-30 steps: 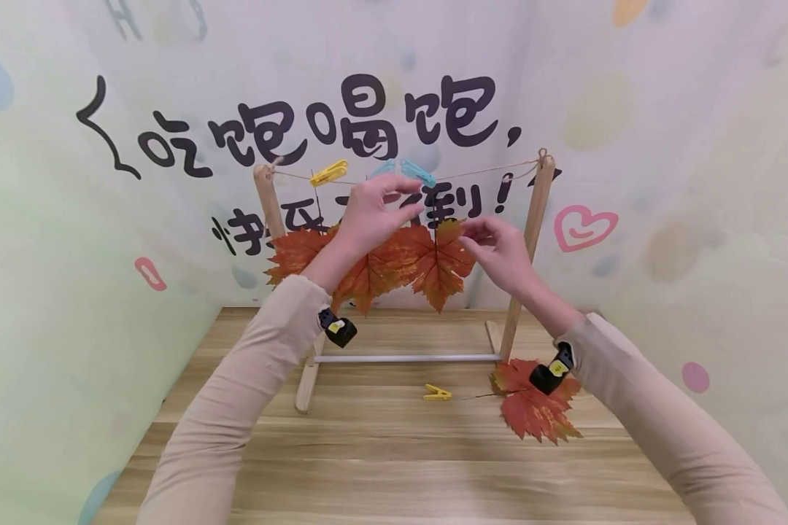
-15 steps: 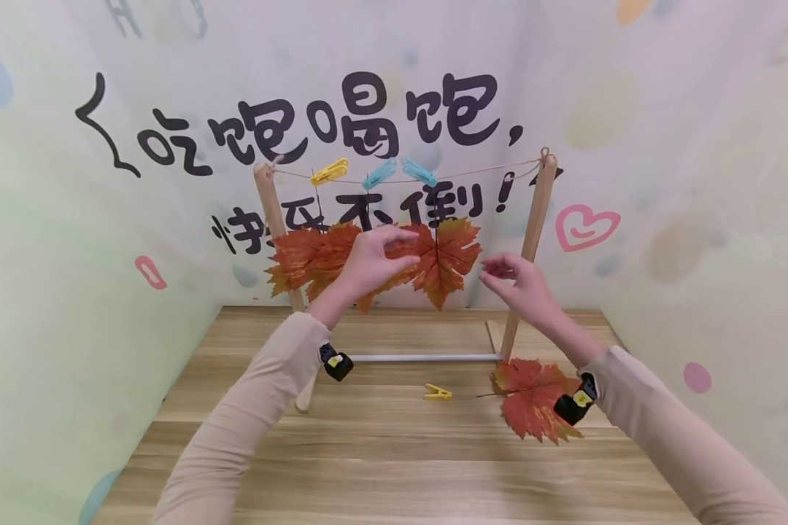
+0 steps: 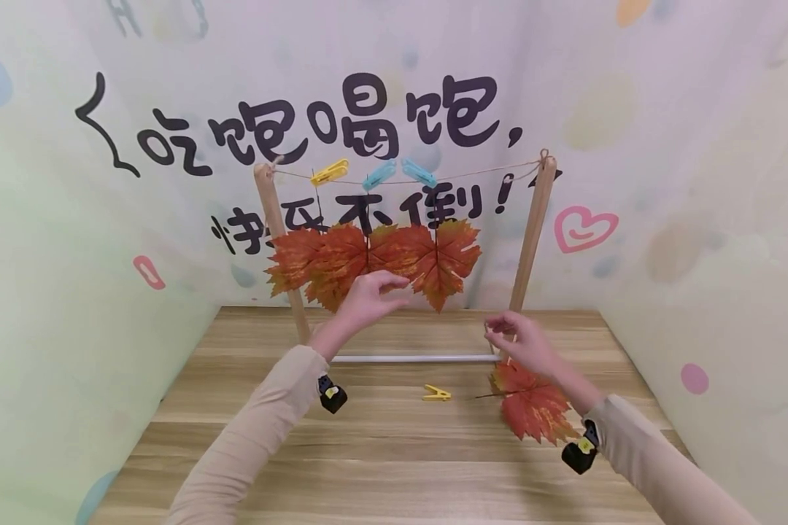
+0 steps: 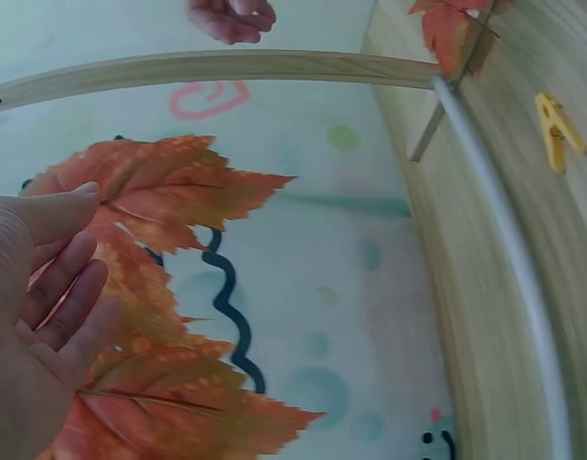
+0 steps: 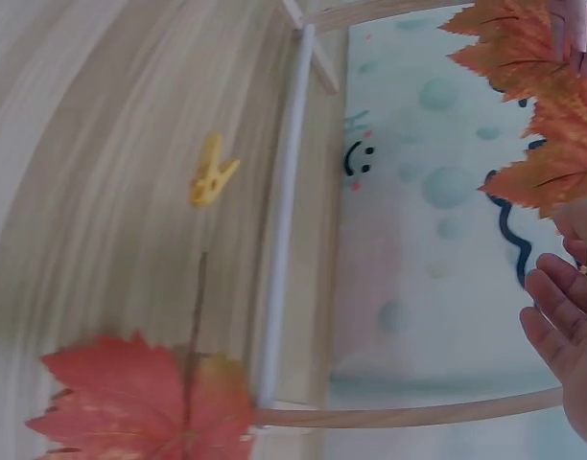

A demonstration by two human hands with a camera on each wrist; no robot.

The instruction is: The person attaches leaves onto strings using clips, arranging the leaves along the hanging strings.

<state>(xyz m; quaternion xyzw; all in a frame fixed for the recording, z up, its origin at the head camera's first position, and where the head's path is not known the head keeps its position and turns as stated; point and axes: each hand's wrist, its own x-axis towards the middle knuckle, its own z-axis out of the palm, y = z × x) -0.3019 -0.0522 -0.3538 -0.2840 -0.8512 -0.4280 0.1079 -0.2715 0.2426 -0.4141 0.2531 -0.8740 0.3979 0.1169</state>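
Note:
Orange-red artificial maple leaves hang by their stems from a string (image 3: 479,173), held by a yellow clothespin (image 3: 329,173) and two blue clothespins (image 3: 379,174). The rightmost hanging leaf (image 3: 443,266) is fully visible. My left hand (image 3: 370,300) is in front of the lower edge of the hanging leaves, fingers relaxed, holding nothing. Lower on the right, near the rack's post, my right hand (image 3: 525,341) is also free of any object, its fingers loosely bent. Below it on the table lies a loose red leaf (image 3: 535,408), its stem pointing at a loose yellow clothespin (image 5: 212,172).
Two wooden posts (image 3: 530,237) carry the string, joined low down by a white rod (image 3: 407,358). The wooden table (image 3: 381,467) extends toward me. Behind the rack is a printed backdrop (image 3: 630,175) with dark lettering.
Both hands have come down from the clothespins and leaves. The left hand is now below the leaves' middle; the right hand has sunk toward the loose leaf. The hanging leaves stay in place.

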